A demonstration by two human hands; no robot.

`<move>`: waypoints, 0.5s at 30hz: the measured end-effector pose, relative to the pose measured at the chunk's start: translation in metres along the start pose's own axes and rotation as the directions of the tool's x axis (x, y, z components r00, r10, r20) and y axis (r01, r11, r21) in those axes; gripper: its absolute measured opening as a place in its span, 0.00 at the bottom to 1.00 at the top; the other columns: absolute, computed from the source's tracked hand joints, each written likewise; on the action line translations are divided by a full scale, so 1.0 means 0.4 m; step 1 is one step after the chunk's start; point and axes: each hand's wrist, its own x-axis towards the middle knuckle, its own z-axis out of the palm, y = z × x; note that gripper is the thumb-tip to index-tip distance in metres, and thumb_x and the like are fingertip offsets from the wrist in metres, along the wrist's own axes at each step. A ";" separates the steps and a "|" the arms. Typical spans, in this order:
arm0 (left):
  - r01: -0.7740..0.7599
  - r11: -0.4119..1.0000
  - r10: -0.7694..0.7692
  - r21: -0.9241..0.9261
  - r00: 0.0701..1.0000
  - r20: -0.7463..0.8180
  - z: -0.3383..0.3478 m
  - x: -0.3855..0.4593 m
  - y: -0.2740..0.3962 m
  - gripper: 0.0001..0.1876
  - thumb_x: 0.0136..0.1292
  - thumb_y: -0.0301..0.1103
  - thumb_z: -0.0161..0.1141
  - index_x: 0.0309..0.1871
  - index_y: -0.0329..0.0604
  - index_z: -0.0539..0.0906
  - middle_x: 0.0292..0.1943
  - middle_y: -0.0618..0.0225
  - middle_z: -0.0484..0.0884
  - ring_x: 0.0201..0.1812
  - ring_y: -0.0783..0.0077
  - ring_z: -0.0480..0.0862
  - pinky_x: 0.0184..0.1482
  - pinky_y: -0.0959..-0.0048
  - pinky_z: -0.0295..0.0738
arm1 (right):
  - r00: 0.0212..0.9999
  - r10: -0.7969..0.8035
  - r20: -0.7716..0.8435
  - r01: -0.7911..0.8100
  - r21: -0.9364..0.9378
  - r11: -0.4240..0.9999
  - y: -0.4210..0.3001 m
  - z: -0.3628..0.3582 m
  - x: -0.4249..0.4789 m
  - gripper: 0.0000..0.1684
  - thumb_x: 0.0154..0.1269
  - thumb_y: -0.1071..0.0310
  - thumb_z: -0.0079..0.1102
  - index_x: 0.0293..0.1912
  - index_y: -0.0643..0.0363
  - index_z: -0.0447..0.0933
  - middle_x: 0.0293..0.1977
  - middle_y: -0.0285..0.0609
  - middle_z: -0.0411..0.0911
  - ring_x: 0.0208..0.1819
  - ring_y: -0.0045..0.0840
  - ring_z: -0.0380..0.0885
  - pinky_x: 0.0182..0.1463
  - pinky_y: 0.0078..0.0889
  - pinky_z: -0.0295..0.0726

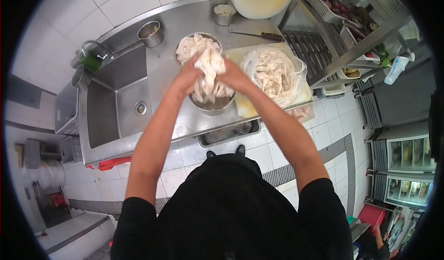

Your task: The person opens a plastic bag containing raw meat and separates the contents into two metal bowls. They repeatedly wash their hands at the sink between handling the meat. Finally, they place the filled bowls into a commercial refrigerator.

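Note:
Between them, my left hand (pixel 189 75) and my right hand (pixel 233 75) grip a clump of pale, moist meat strips (pixel 209 64). The clump hangs over a near steel bowl (pixel 212 110) that holds more of these strips. Just behind it stands a far steel bowl (pixel 179 59) heaped with the same pale strips (pixel 194 44). To the right, an open clear plastic bag (pixel 301 69) full of strips rests on a stained cutting board (pixel 247 110). My fingers are blurred and partly hidden by the meat.
At left is a steel sink (pixel 133 83) with a tap (pixel 100 48). Behind the bowls are a small steel pot (pixel 155 38), a filled steel cup (pixel 225 19) and a wooden-handled knife (pixel 272 36). A metal shelf rack (pixel 341 64) borders the right. Another person's arm (pixel 378 237) shows at lower right.

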 end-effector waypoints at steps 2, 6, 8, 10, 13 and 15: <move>0.093 0.994 -0.094 -0.049 0.995 -0.023 -0.019 -0.009 -0.071 0.41 0.53 0.12 0.51 0.73 0.38 0.56 0.61 0.54 0.74 0.58 0.62 0.78 0.58 0.65 0.76 | 0.998 0.064 0.009 -0.064 -0.031 0.997 0.186 0.032 0.015 0.36 0.52 0.74 0.64 0.63 0.61 0.67 0.54 0.43 0.76 0.57 0.26 0.73 0.63 0.28 0.69; 0.261 0.963 -0.255 0.072 0.964 -0.079 -0.054 -0.044 -0.111 0.39 0.52 0.13 0.46 0.73 0.36 0.57 0.64 0.54 0.71 0.59 0.60 0.77 0.58 0.64 0.74 | 0.950 0.289 0.116 -0.206 -0.461 0.863 0.170 0.055 0.004 0.34 0.55 0.74 0.58 0.64 0.60 0.67 0.54 0.49 0.77 0.57 0.35 0.75 0.63 0.32 0.70; 0.273 0.869 -0.214 0.413 0.959 -0.184 -0.056 -0.069 -0.138 0.35 0.53 0.17 0.45 0.70 0.34 0.64 0.65 0.54 0.71 0.62 0.56 0.75 0.60 0.65 0.70 | 0.963 0.252 0.099 -0.124 -0.668 0.734 0.165 0.038 0.008 0.32 0.56 0.74 0.55 0.63 0.59 0.69 0.53 0.53 0.78 0.56 0.41 0.76 0.61 0.35 0.72; 0.184 0.620 -0.210 0.763 0.976 -0.065 -0.030 -0.097 -0.091 0.33 0.53 0.18 0.46 0.67 0.34 0.68 0.63 0.50 0.74 0.61 0.53 0.75 0.61 0.66 0.69 | 0.957 0.262 0.122 -0.099 -0.712 0.695 0.101 0.006 0.018 0.27 0.56 0.74 0.52 0.58 0.60 0.73 0.53 0.55 0.77 0.56 0.44 0.75 0.61 0.40 0.73; 0.060 0.307 -0.111 0.950 0.993 -0.027 -0.002 -0.136 -0.106 0.29 0.52 0.19 0.47 0.62 0.36 0.76 0.54 0.43 0.79 0.57 0.48 0.79 0.59 0.63 0.72 | 0.962 0.260 0.086 -0.107 -0.755 0.647 0.050 -0.009 0.034 0.20 0.57 0.74 0.52 0.50 0.62 0.80 0.48 0.57 0.79 0.53 0.46 0.77 0.58 0.43 0.74; 0.081 0.338 -0.163 0.937 0.986 -0.026 -0.005 -0.132 -0.082 0.28 0.53 0.19 0.47 0.61 0.36 0.76 0.52 0.44 0.81 0.56 0.48 0.80 0.59 0.62 0.73 | 0.977 0.205 0.062 -0.086 -0.763 0.640 0.057 -0.003 0.051 0.19 0.57 0.74 0.53 0.48 0.63 0.80 0.46 0.57 0.80 0.52 0.45 0.78 0.57 0.43 0.75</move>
